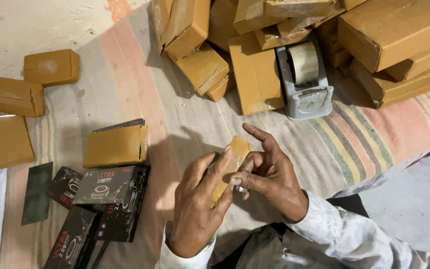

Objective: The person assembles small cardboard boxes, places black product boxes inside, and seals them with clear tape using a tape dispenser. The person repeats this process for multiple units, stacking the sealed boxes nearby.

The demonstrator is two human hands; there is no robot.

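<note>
In the head view, the left hand (197, 199) pinches a small brown strip of tape (231, 164) between thumb and fingers, its long axis running up and to the right from that grip; the right hand (267, 179) touches the strip's right edge with fingertips pressed together, forefinger raised. A grey tape dispenser (304, 84) stands beyond on the striped cloth (344, 144), among taped brown boxes (255, 74); black printed cartons (105, 199) lie to the left.
</note>
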